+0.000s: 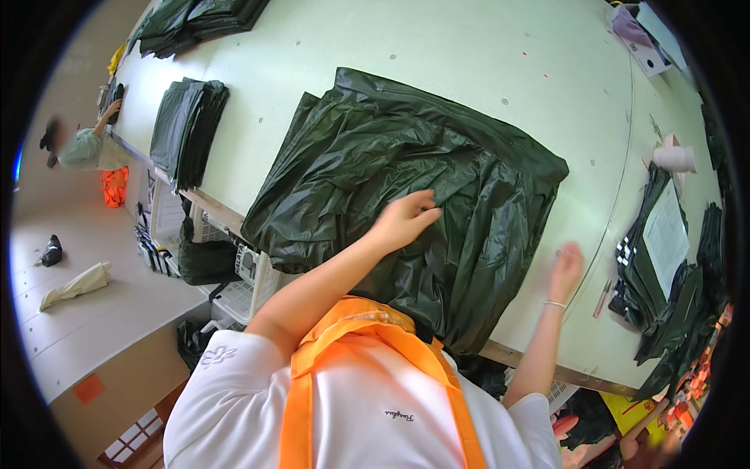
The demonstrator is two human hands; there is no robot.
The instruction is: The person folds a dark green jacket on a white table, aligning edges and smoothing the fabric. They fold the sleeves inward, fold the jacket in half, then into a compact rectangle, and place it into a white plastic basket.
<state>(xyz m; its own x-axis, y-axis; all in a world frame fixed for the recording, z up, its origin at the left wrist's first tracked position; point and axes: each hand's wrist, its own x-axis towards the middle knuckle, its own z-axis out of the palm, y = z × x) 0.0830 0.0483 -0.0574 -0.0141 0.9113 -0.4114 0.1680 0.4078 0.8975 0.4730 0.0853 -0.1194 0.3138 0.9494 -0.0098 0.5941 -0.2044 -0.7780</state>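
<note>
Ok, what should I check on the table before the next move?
1. Green cloth smooth: not ok, it's wrinkled.
2. Cloth all on the table: not ok, it reaches past the near edge.
3. Folded stack apart from the cloth: ok, on its left.
4. Red tool off the cloth: ok, it's to the right.
5. Right hand empty: cannot tell, it's blurred.

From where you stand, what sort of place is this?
Likely a garment workshop: a pale worktable bears glossy dark green material, a folded stack of similar pieces to its left, and a paper sheet at right.
</note>
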